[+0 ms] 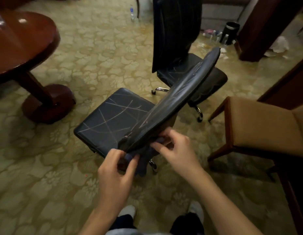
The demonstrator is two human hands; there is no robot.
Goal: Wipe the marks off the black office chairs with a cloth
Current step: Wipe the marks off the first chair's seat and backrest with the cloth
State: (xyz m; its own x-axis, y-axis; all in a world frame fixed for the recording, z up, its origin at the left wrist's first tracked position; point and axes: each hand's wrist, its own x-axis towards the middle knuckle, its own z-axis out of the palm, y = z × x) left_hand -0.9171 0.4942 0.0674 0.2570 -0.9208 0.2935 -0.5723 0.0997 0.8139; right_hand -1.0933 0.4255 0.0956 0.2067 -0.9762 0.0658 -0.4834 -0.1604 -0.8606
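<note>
Cloth (144,158), both hands gripping, marked chair (113,119)

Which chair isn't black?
The tan wooden chair at right: padded tan seat, brown frame. The near office chair and far office chair are black.

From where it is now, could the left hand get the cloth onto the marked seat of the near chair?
Probably yes. The left hand holds the dark cloth just below the backrest's top edge, and the scribbled seat lies open just beyond it. The tilted backrest covers only the seat's right side.
</note>
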